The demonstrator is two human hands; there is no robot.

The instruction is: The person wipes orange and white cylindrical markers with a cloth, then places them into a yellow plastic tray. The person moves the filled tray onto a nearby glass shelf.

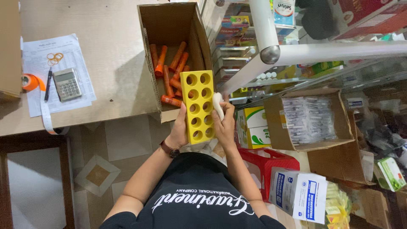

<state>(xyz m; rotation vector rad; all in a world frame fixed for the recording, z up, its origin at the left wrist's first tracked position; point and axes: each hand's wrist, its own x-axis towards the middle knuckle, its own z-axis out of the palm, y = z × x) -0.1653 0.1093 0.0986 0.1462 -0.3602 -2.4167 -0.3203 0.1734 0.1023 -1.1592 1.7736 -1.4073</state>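
Just in front of the open cardboard box [169, 25] of orange tubes [171, 72], our left hand [179, 129] clamps the yellow holed tray [197, 106] to steady it, while our right hand [224, 123] closes on a white cloth [218, 104] against its side.

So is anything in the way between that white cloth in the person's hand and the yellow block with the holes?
Nothing visible. The right hand presses the white cloth against the right edge of the yellow holed block, which the left hand grips from the other side. The orange tubes lie beyond it, in the cardboard box.
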